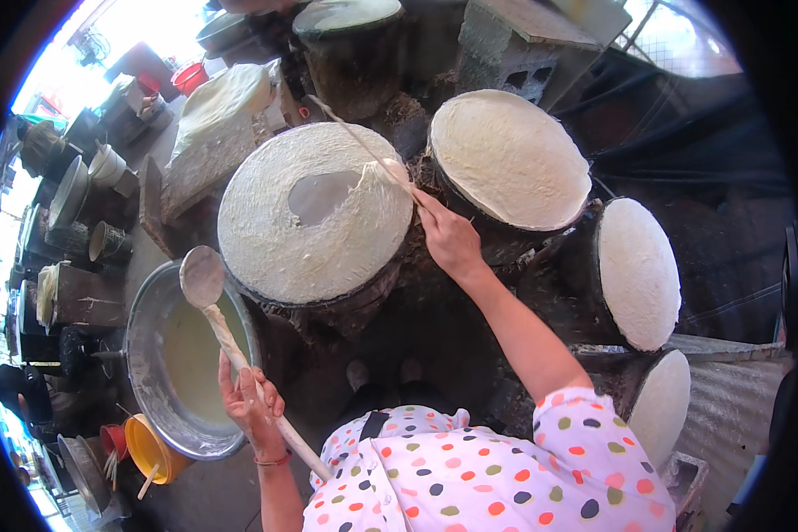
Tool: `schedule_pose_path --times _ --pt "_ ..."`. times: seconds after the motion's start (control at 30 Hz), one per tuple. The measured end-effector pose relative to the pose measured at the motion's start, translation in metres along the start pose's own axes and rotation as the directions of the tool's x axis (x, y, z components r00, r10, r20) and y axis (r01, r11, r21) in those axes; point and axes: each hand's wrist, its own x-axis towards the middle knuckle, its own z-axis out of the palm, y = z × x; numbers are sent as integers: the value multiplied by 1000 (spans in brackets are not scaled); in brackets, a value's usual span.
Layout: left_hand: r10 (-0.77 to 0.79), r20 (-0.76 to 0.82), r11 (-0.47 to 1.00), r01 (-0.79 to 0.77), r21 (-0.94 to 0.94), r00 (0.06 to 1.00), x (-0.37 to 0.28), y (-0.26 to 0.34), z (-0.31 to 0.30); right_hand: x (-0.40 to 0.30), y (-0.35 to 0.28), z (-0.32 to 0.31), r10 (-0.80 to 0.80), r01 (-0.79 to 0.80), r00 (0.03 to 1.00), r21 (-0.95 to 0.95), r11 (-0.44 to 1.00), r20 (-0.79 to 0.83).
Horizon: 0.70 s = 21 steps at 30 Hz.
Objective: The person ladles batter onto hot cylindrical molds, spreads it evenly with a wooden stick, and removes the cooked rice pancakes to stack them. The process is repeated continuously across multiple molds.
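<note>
My right hand grips one end of a thin stick, angled across the right side of a round griddle. Pale dough or batter coats this griddle around a bare grey patch at its centre. Beside the stick, the coating is bunched up near the rim. In my left hand is the long handle of a ladle, crusted with pale batter. The ladle's bowl is above the edge of a large metal basin, which holds thin yellowish liquid.
More coated rounds stand to the right: a large one, a narrower one and one lower down. A cloth-draped box lies beyond the griddle. Yellow bucket sits by the basin. Concrete blocks rise behind.
</note>
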Motion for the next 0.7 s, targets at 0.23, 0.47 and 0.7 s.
schedule_pose_path --times 0.23,0.47,0.7 --pt "-19 110 998 25 -52 994 33 2 13 -70 -42 48 200 -203 977 32 979 70" --pt "-53 201 995 69 -77 978 50 15 18 -85 -35 53 308 -269 943 256 928 -124" --pt "-61 218 994 78 -70 974 63 21 14 -77 -95 80 148 -141 985 -82 987 90"
